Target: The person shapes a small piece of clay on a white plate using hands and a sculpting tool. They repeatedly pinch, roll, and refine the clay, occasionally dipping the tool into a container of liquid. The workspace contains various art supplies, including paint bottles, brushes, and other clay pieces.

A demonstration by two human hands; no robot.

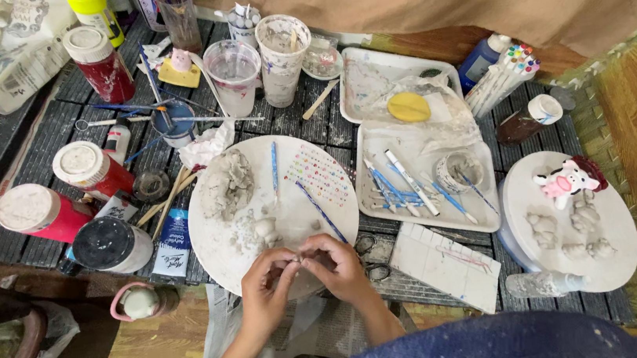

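Single head view, looking steeply down, near, onto round board point(214, 237).

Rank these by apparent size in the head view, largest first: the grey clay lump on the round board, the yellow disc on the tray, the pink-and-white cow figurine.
1. Grey clay lump, clearly largest.
2. and 3. Cow figurine and yellow disc look too alike to rank.

Blue flat packet point(174, 243) left of my round board, red paint jars point(38, 212) with white lids beside it, blue bottle point(483, 57) far right
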